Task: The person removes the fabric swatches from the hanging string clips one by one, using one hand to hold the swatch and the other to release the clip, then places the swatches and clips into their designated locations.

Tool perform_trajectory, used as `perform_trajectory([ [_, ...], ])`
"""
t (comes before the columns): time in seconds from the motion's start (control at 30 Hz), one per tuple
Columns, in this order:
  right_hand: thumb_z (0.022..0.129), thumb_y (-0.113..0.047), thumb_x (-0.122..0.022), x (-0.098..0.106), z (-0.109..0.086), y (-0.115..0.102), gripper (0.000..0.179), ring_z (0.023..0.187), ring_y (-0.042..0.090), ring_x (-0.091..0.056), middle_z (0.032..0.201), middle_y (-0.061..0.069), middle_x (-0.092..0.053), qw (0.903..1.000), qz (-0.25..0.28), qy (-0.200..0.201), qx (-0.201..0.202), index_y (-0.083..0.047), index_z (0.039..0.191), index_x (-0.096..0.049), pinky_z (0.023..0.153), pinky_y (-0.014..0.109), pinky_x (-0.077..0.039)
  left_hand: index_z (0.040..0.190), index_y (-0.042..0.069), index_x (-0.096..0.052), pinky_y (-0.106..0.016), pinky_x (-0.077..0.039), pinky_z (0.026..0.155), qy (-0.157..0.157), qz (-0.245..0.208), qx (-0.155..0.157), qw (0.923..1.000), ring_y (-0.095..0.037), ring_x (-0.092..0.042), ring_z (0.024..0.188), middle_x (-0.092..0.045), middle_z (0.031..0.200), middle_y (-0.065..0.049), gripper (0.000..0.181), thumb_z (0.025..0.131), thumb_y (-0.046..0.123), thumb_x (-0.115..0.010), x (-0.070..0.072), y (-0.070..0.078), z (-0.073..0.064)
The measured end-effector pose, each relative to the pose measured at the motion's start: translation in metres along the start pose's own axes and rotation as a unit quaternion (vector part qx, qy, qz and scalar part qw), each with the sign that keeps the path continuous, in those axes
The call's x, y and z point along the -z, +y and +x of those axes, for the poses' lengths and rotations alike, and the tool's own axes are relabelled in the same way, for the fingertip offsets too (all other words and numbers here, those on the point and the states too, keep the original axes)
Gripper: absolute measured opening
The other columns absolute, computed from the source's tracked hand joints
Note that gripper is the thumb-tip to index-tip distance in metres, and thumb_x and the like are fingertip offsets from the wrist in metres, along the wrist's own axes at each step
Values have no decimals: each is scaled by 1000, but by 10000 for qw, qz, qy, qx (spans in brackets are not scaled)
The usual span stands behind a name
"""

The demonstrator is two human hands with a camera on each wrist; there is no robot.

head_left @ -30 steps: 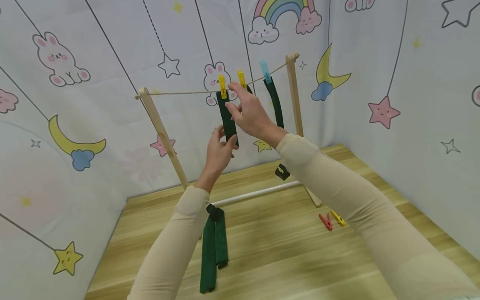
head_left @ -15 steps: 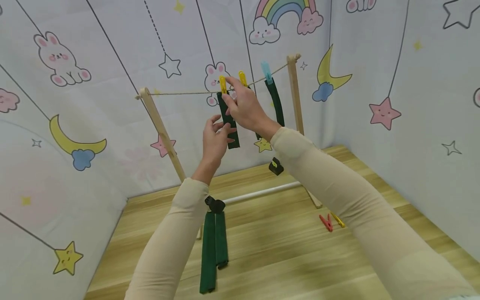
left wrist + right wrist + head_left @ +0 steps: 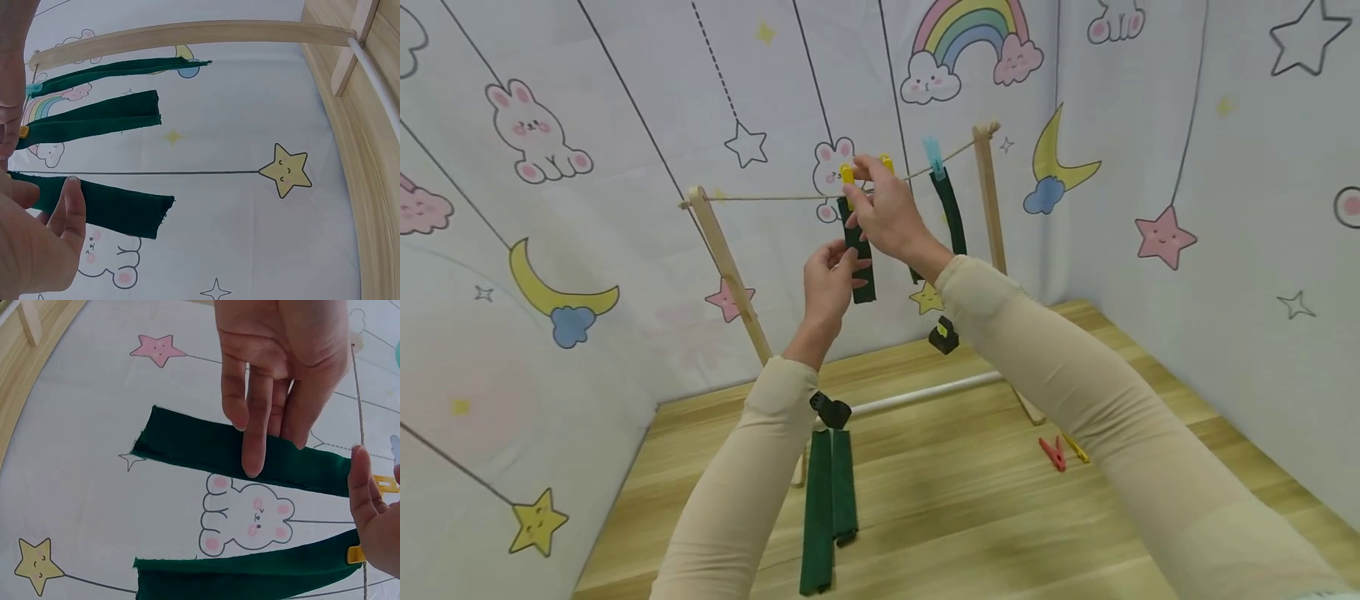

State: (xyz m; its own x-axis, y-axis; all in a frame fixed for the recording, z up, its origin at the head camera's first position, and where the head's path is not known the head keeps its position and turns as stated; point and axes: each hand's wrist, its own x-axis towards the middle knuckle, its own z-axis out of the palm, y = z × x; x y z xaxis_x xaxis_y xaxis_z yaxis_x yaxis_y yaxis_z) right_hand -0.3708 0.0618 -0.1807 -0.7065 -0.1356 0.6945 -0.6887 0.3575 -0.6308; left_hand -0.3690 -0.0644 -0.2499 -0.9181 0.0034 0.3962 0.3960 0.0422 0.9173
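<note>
A dark green cloth strip (image 3: 862,287) hangs from a rope (image 3: 760,198), clipped by a yellow clothespin (image 3: 847,174). My right hand (image 3: 891,215) pinches that clothespin from the side with thumb and index finger. Below it, my left hand (image 3: 829,287) touches the strip with loosely extended fingers; in the right wrist view one finger (image 3: 254,447) lies across the cloth. The strip's frayed lower end hangs past the hand. Beside it hangs a second green strip (image 3: 94,122) under another yellow clothespin (image 3: 355,554). A third strip (image 3: 951,212) hangs from a light blue clothespin (image 3: 933,158).
Two wooden posts (image 3: 730,271) carry the rope, and a white bar (image 3: 925,392) joins them low down. On the wooden table (image 3: 940,508) lie two more green strips (image 3: 818,517), a red clothespin (image 3: 1052,454) and a yellow one (image 3: 1077,447). A cartoon-print cloth backdrop (image 3: 647,100) stands behind.
My left hand has let go of the strip's lower end and shifted slightly left and up. The right hand's fingers have closed in on the clothespin. The head view has tilted up slightly.
</note>
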Motion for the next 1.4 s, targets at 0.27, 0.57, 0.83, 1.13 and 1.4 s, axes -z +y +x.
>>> perform_trajectory([
  [0.27, 105, -11, -51, -2, 2, -3, 43, 73, 21, -68, 133, 16, -55, 9996, 163, 114, -200, 1, 146, -43, 63, 26, -55, 132, -4, -58, -34, -57, 81, 111, -70, 70, 9999, -25, -69, 105, -65, 122, -16, 32, 106, 13, -52, -3, 0, -1],
  [0.57, 105, -6, -49, -4, 3, -7, 42, 71, 19, -66, 123, 16, -52, 9999, 39, 41, 122, 2, 146, -45, 61, 25, -55, 130, -3, -61, -33, -57, 80, 154, -110, 113, 9998, -25, -70, 102, -66, 120, -16, 31, 106, 13, -52, -3, 2, 0],
  [0.83, 104, -4, -49, -5, 3, -6, 31, 67, 18, -66, 119, 15, -53, 9998, 91, 126, 100, 2, 135, -50, 61, 25, -55, 124, -3, -64, -31, -57, 79, 145, -83, 134, 9998, -25, -71, 98, -66, 114, -16, 28, 105, 15, -53, 0, 0, 0],
  [1.13, 102, -6, -57, -4, 2, -5, 20, 51, 18, -60, 111, 12, -61, 9988, -85, 411, 248, 3, 119, -62, 55, 24, -50, 124, -2, -65, -28, -56, 77, 215, 8, 74, 9997, -19, -72, 95, -67, 114, -14, 27, 105, 14, -54, 6, -1, -2],
  [1.4, 98, -6, -63, 3, 6, -1, 15, 93, 17, -65, 104, 10, -69, 9957, -436, 684, 436, 1, 109, -71, 79, 18, -51, 124, -2, -64, -27, -56, 75, 124, 26, 48, 9999, -19, -72, 95, -66, 113, -15, 28, 104, 14, -55, 6, 1, -1],
])
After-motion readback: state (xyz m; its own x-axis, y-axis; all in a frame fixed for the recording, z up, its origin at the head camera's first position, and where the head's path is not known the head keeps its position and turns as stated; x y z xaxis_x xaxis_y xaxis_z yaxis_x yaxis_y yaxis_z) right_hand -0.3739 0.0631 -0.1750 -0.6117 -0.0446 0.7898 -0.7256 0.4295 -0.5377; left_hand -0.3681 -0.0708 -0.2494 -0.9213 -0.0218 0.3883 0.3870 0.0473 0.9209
